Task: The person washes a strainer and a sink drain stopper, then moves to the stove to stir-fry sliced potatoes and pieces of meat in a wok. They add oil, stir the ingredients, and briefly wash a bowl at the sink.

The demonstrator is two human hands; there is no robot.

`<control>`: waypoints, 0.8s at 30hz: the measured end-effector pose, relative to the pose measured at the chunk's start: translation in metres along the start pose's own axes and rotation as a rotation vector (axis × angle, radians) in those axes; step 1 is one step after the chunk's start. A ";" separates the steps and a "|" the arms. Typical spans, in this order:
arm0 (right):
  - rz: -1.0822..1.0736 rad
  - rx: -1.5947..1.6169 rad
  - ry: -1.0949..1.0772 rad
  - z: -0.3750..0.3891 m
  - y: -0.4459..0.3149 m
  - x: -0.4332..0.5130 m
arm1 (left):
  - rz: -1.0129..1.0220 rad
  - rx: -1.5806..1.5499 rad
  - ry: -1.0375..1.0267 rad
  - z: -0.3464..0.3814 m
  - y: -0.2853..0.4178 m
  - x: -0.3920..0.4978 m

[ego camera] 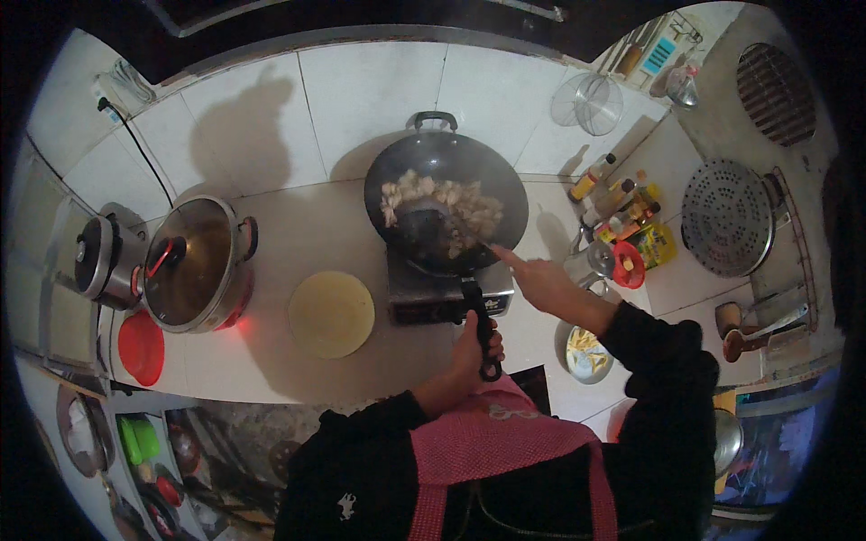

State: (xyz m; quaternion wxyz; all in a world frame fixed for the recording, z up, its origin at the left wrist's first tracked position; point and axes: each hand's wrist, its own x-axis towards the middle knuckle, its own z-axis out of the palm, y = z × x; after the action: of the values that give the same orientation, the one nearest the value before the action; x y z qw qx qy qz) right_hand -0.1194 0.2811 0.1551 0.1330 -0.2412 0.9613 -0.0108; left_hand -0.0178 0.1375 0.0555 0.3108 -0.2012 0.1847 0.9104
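A dark wok (433,152) stands on a steel cooktop (413,291), with pieces of pale, lightly browned meat (443,195) inside. My left hand (470,345) is closed around the wok's black handle (477,304), which points towards me. My right hand (541,284) reaches over the wok's near right rim with the index finger stretched forward. It grips the thin handle of a cooking utensil, probably a wok turner, whose head is dim among the meat. Faint steam blurs part of the food. A second loop handle (436,118) sits on the far rim.
Left stand a lidded pot (196,264), a smaller cooker (105,264), a red basin (141,348) and a pale yellow round board (331,314). Right are several bottles (592,177), a steel jug (590,260), a bowl of cut pale strips (587,355) and a perforated steamer plate (727,216). Strainers (595,105) hang behind.
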 end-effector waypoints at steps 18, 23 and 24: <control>-0.068 -0.036 0.051 -0.016 0.051 0.068 | 0.092 0.055 -0.002 -0.005 -0.008 0.004; -0.176 -0.385 0.159 -0.058 0.058 -0.005 | 0.065 0.005 -0.016 -0.003 -0.006 0.004; -0.131 -0.408 0.142 -0.074 0.055 -0.020 | 0.064 0.004 -0.004 -0.002 -0.006 0.005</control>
State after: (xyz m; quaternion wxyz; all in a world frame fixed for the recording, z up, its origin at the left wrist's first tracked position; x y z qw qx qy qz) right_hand -0.1470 0.3353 0.2265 0.0127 -0.3235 0.9328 0.1584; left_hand -0.0171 0.1429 0.0505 0.2822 -0.1925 0.1924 0.9199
